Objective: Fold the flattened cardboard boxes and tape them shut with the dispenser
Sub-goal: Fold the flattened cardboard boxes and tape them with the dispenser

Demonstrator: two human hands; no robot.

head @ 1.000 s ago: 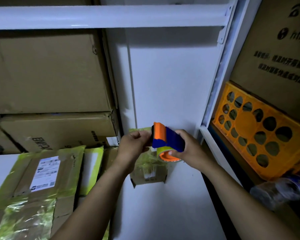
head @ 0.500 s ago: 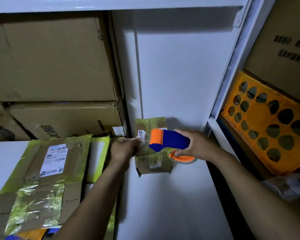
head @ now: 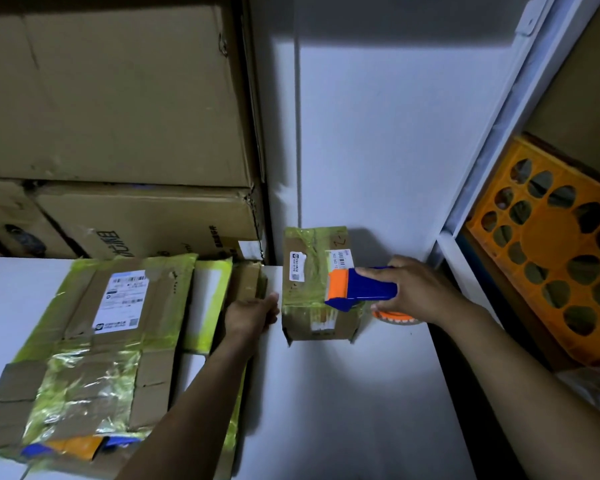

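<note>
A small folded cardboard box (head: 317,284), wrapped in yellowish tape with white labels, stands on the white table (head: 343,393) against the wall. My right hand (head: 416,289) grips the blue and orange tape dispenser (head: 359,289), whose orange head rests on the box's right side; its orange tape roll (head: 394,317) hangs below my hand. My left hand (head: 252,315) is just left of the box, fingers curled at the edge of a flattened box (head: 246,282), apart from the small box. A stack of flattened, taped boxes (head: 94,341) lies at the left.
Large brown cartons (head: 118,109) are stacked behind the flattened pile. A white shelf post (head: 492,126) rises at the right, with an orange perforated crate (head: 555,251) leaning beyond it and a plastic bag (head: 593,386) below.
The small box has come down from between my hands onto the table. My left hand let go of it and moved left. The dispenser lowered onto the box.
</note>
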